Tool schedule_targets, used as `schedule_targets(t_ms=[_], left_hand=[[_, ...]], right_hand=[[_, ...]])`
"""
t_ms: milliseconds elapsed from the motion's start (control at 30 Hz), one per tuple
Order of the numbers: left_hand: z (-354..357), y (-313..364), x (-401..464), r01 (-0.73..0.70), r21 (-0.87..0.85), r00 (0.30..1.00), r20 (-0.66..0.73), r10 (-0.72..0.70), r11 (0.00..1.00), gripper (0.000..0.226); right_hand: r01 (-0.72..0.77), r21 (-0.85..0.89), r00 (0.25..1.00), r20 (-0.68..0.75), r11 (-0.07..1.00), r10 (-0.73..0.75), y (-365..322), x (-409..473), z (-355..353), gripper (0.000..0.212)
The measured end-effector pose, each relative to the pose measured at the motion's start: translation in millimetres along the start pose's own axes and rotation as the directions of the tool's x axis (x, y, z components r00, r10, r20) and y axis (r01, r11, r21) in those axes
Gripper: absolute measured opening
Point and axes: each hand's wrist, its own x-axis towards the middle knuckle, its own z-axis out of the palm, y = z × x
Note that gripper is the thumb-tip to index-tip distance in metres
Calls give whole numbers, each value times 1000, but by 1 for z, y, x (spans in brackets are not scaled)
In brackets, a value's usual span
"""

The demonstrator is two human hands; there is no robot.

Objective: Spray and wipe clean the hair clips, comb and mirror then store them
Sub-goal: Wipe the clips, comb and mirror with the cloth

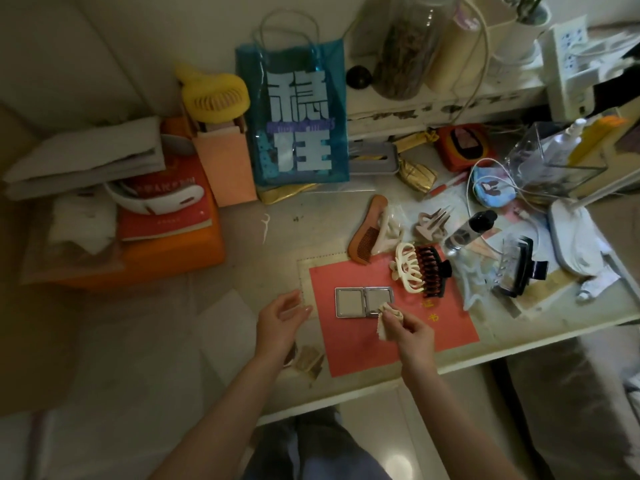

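Right hand (405, 329) pinches a small cloth (386, 318) against the right leaf of the open mirror (363, 301), which lies flat on the red sheet (346, 341). Left hand (282, 315) hovers beside it, fingers spread, empty. Judged: mirror wipe in hand. Comb (367, 235), hair clips (420, 270) and spray bottle (467, 232) lie beyond it; nothing stored yet.
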Motion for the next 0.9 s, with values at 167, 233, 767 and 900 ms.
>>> schedule_targets(t_ms=[167, 233, 767, 900], left_hand=[[-20, 8, -21, 19, 2, 1000, -3, -19, 1000, 33], [-30, 8, -31, 33, -2, 999, 19, -33, 999, 32], [-140, -37, -95, 104, -239, 976, -164, -145, 965, 12], [-167, -52, -101, 110, -386, 960, -197, -199, 916, 10]], right_hand=[[13, -55, 991, 134, 998, -5, -18, -24, 24, 14], [19, -112, 976, 219, 994, 6, -22, -36, 36, 14], [194, -328, 635, 760, 924, 136, -11, -120, 137, 21], [376, -404, 586, 801, 834, 124, 2, -141, 157, 46]])
